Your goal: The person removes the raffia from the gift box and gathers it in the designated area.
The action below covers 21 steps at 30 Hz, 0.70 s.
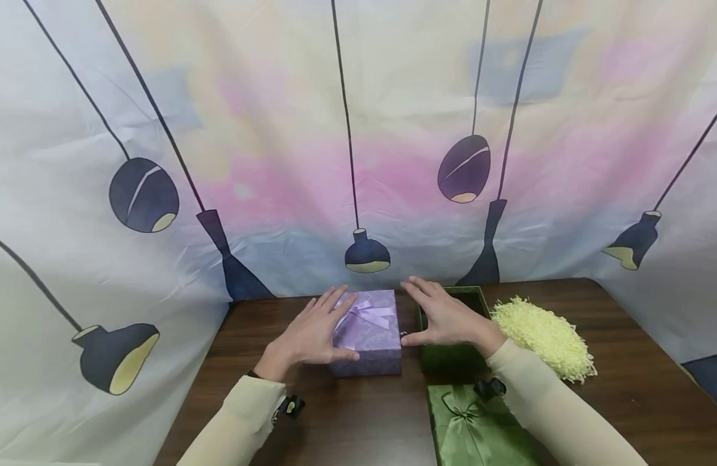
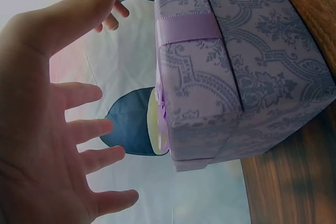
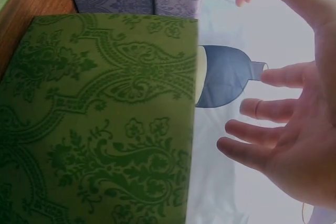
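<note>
A purple patterned gift box (image 1: 373,359), lidded and tied with a lilac ribbon bow (image 1: 365,313), sits on the table. My left hand (image 1: 314,330) hovers over its left side, fingers spread; the left wrist view shows a gap between the palm (image 2: 31,129) and the box (image 2: 252,51). To the right stands an open green patterned box (image 3: 115,103) without its lid. Over its left part my right hand (image 1: 452,317) is held with fingers extended, holding nothing. In the right wrist view that hand (image 3: 294,114) is apart from the green box.
A green lid (image 1: 469,427) with a satin bow lies in front of the green box, partly under my right forearm. Pale yellow shredded paper (image 1: 541,336) is heaped at the right. Behind the brown wooden table (image 1: 347,427) hangs a cloth (image 1: 288,129) printed with lamps.
</note>
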Motion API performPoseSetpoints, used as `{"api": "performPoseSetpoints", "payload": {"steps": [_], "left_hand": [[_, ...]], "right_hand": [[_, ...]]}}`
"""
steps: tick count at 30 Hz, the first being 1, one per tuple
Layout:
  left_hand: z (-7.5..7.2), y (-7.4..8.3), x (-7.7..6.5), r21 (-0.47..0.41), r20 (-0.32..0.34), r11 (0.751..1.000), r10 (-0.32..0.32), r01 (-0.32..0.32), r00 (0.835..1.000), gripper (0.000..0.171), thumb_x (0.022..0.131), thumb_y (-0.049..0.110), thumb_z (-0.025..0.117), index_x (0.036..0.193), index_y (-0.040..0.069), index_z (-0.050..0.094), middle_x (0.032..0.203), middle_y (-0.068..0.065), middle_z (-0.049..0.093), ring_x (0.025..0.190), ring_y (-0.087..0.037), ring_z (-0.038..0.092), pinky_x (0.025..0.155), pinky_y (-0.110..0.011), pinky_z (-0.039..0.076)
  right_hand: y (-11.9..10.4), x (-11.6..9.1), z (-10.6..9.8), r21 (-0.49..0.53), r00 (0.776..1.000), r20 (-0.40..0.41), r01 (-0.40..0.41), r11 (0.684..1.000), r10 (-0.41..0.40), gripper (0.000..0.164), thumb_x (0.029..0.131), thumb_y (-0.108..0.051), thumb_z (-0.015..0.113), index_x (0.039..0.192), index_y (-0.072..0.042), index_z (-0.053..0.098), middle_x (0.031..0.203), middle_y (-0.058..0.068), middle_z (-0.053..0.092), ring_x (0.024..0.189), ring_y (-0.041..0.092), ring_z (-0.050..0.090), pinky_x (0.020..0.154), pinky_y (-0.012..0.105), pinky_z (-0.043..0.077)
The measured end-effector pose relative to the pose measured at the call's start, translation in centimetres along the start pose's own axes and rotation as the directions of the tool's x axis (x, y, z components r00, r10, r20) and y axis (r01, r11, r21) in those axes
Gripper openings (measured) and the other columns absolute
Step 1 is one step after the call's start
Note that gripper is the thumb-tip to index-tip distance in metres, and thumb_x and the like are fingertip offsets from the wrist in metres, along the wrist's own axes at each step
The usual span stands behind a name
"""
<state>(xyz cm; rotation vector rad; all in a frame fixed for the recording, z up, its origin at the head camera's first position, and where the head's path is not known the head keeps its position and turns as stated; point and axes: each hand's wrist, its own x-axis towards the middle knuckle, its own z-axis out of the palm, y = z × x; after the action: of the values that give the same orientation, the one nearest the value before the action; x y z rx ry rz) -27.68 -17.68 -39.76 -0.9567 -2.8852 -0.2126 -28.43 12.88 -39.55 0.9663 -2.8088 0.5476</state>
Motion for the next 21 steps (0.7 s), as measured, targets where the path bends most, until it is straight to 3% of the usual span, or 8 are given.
{"api": "performPoseSetpoints", "payload": {"steps": [11,21], "left_hand": [[0.4,-0.4,0.3,-0.007,0.009,1.0,0.011,-0.011,1.0,0.11,0.074,0.071,0.067,0.156,0.015,0.022,0.163,-0.012,0.016,0.148,-0.035,0.018,0.115,-0.055,0.025],[0.1,-0.7,-0.5,-0.035,-0.026,0.999,-0.014,0.013,1.0,0.107,0.074,0.068,0.069,0.155,0.012,0.025,0.162,-0.013,0.017,0.146,-0.037,0.024,0.106,-0.058,0.037]], "right_hand": [[0.5,0.4,0.5,0.058,1.0,0.018,-0.003,0.998,0.002,0.109,0.073,-0.068,0.071,0.156,-0.015,0.024,0.16,0.014,0.022,0.144,0.038,0.027,0.108,0.054,0.037],[0.1,0.9,1.3,0.098,0.998,0.005,0.058,0.993,-0.059,0.108,0.072,-0.065,0.074,0.151,-0.005,0.031,0.155,0.023,0.03,0.141,0.041,0.031,0.112,0.054,0.032]]}}
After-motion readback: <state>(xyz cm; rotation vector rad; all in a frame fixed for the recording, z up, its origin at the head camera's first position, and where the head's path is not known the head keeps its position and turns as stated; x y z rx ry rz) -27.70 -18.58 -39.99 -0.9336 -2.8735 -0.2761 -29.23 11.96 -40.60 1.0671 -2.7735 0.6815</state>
